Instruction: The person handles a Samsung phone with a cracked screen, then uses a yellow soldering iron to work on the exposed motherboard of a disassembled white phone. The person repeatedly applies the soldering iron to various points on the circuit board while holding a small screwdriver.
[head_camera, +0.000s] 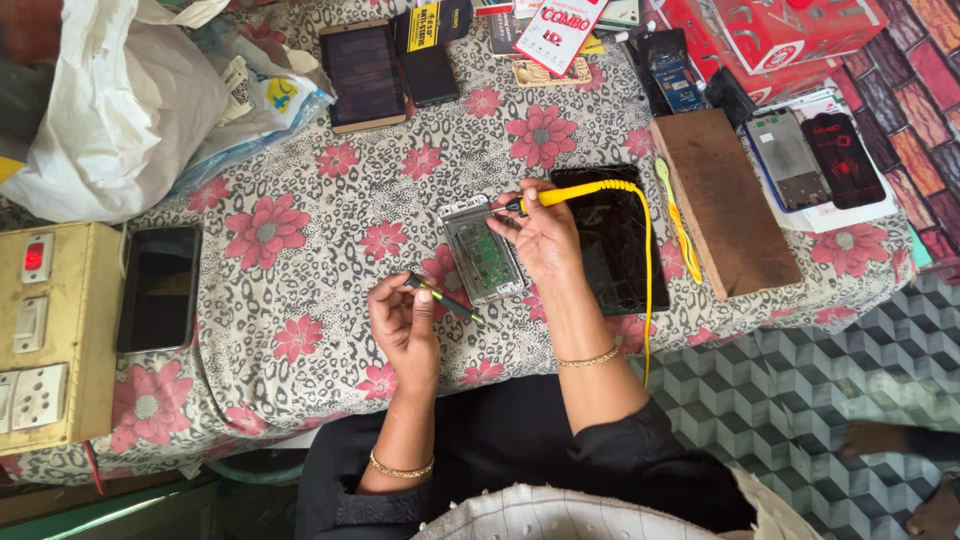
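- Head view is showing you seated at a table draped in a grey leopard-print cloth with pink flowers, looking straight down on both hands.
- Your right hand is gripping a yellow-handled soldering iron, fingers closed round the handle; its yellow cord is trailing down off the table edge toward your lap.
- Your left hand is pinching a thin dark probe-like tool with a green band between thumb and fingers; what kind of tool it is cannot be told.
- Between the hands is lying the opened phone body in a clear frame, green circuit board exposed. Its long axis is running from upper left to lower right, slightly tilted from the table edge.
- The iron's tip is pointing left, over the upper end of the board; whether it is touching cannot be told.
- The dark tool is pointing right and down, its end just beside the lower left edge of the frame.
- Your right hand is the nearer one: it is lying over the board's right edge, while your left is sitting below and to the left, just apart.
- A black cracked tablet is lying under your right wrist; a brown wooden board is lying further right.
- A black phone and a cream switch box are lying well apart to the left.
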